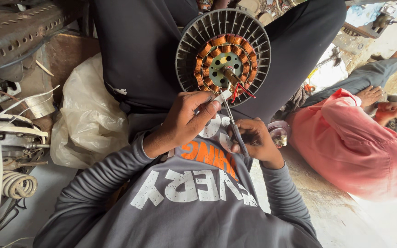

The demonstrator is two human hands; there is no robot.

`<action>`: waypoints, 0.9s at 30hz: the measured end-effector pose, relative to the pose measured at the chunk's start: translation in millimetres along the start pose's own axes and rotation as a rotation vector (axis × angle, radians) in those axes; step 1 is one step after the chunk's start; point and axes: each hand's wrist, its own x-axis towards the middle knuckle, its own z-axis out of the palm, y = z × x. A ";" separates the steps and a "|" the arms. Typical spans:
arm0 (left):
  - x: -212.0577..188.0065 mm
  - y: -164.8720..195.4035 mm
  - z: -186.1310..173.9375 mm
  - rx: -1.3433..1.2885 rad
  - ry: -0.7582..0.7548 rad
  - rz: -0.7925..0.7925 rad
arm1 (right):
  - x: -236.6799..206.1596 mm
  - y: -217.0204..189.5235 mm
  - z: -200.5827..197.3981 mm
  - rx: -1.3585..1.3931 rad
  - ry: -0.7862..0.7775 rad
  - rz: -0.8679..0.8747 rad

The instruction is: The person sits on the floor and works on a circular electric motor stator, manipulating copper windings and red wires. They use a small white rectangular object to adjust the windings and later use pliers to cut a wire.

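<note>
A round fan motor stator [223, 56] rests on my lap, with grey slotted laminations, copper coils and a green centre plate with a shaft. Red wires [241, 90] come off its lower edge. My left hand [185, 120] pinches a small white strip [222, 96] at the stator's lower rim. My right hand [252, 141] grips a thin dark-handled metal tool [233, 123], whose tip points up toward the white strip and the red wires.
A crumpled plastic bag [88, 120] lies at my left. Metal scrap, coiled wire [14, 184] and machine parts crowd the far left. Another person in a pink garment [352, 146] sits close at my right, bare feet visible. A small metal motor part [278, 132] sits beside my right hand.
</note>
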 end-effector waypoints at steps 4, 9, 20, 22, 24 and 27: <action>0.7 -3.5 -0.7 -0.037 -0.018 -0.012 | 0.2 2.7 0.3 0.040 0.007 0.026; 0.7 -4.8 -1.1 -0.005 -0.021 -0.008 | 1.2 4.7 -0.7 0.012 -0.006 -0.031; 3.9 -4.6 4.6 -0.021 0.018 -0.016 | 9.4 -3.1 11.7 0.016 0.037 -0.086; 2.7 -7.3 5.4 -0.042 -0.005 -0.005 | 12.0 -4.3 14.0 0.004 0.079 -0.066; 1.3 -11.6 5.4 -0.038 -0.032 0.019 | 13.2 -5.1 14.4 -0.027 0.091 -0.055; -1.2 -19.7 4.7 0.002 -0.052 -0.009 | 12.7 -5.2 15.2 0.005 0.105 -0.017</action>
